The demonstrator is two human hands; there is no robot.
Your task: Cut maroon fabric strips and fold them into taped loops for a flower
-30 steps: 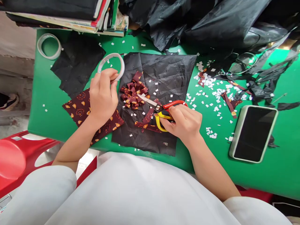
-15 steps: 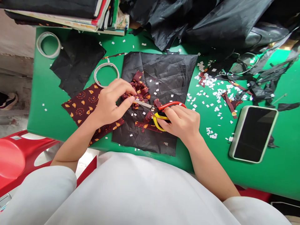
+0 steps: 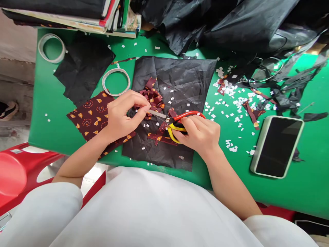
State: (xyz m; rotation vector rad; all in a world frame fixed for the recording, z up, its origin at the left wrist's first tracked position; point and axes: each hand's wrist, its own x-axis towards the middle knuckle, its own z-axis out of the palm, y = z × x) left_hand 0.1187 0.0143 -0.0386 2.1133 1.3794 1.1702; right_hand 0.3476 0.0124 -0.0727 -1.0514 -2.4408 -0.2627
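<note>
Right hand (image 3: 199, 134) clamped on scissors (image 3: 168, 119) handles, near desk's (image 3: 231, 168) front edge; blades pointed left into left hand (image 3: 120, 115), fingertips pinched shut at tip, contents unclear.

A phone (image 3: 277, 146) lay on the green table (image 3: 295, 197); white paper bits (image 3: 232, 149) were scattered just beside it. Black plastic bags (image 3: 244, 24) and stacked books (image 3: 77, 21) crowded the far edge; a tape roll (image 3: 40, 51) sat at the corner.

left hand (image 3: 123, 115): held palm-down, thumb and forefinger pressed together at the tips.
right hand (image 3: 199, 132): closed in a grip, fingers hooked inward, knuckles turned up.
forearms: bare, angled inward, wrists held apart.
</note>
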